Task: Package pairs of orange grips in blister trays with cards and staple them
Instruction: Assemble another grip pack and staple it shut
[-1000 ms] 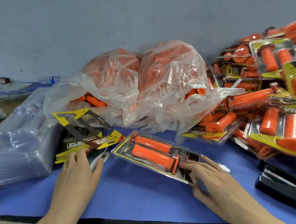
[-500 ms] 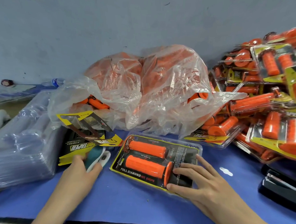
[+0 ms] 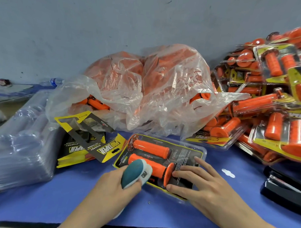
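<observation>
On the near part of the blue tabletop [image 3: 49, 207], left of centre, the left hand [image 3: 109, 189] is seen with its fingers [image 3: 137, 186] curled round a teal stapler [image 3: 135, 171], whose nose is held over the near left edge of a blister pack [image 3: 184, 154]. Just to the right, the right hand [image 3: 205, 187] is laid on the right half of the pack, its fingers spread and pressed flat on the clear cover. The pack lies flat at the centre of the tabletop, turned slightly, and two orange grips [image 3: 150, 148] are seen inside it side by side over a black and yellow card. The near grip is partly hidden by the teal stapler. A white scrap [image 3: 228, 172] lies just right of the pack, and a black stapler [image 3: 283, 188] is placed at the near right edge. To the left of the pack a stack of cards [image 3: 80, 149] is found, one of them tilted against the rest, and further left a wrapped stack of clear trays [image 3: 20, 143]. Behind the pack a clear bag [image 3: 155, 90] of loose orange grips is slumped against the grey wall [image 3: 115, 27]. At the far right a pile [image 3: 269, 104] of filled packs is heaped. A bottle [image 3: 52, 81] lies at the far left.
</observation>
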`<state>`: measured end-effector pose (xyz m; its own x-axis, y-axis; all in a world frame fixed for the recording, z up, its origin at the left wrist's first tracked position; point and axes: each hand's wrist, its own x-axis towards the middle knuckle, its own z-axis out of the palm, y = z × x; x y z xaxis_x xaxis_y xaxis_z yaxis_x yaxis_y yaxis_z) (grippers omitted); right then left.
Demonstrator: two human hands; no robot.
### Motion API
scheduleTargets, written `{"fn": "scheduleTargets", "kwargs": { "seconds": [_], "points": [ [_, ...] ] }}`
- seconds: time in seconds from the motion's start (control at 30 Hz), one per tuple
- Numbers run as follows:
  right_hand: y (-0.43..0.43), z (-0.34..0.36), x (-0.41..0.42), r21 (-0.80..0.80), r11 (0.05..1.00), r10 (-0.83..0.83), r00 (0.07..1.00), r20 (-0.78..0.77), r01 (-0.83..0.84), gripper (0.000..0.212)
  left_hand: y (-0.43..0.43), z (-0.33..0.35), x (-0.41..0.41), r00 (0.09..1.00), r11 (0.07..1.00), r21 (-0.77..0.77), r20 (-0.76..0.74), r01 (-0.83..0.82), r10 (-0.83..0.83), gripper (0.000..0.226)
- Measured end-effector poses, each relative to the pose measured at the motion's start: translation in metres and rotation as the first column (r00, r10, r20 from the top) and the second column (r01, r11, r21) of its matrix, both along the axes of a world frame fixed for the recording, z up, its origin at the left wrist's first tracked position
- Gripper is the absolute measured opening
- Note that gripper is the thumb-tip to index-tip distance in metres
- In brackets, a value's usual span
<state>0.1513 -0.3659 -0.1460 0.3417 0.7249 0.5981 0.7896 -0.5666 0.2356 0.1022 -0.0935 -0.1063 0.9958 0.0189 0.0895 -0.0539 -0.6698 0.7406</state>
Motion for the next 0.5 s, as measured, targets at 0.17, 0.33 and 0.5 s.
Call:
{"fn": "scheduleTargets", "kwargs": {
  "seconds": [0.17, 0.33, 0.5],
  "points": [
    [-0.012, 0.018, 0.02, -0.067, 0.996, -0.063, 0.997, -0.033, 0.061, 0.054, 0.002, -0.002, 0.005, 1.0, 1.0, 0.019, 0.0, 0.015, -0.015, 0.016],
    [-0.015, 0.032, 0.038, -0.032, 0.979, -0.202, 0.977, -0.073, 0.2, 0.058, 0.003, -0.002, 0.006, 0.998, 0.998, 0.002, -0.004, 0.062, -0.062, 0.035],
    [-0.008, 0.036, 0.035, 0.039, 0.975, -0.216, 0.975, -0.058, 0.218, 0.047, 0.003, -0.001, 0.006, 0.996, 0.997, 0.001, -0.04, 0.075, -0.074, 0.019]
  ]
}}
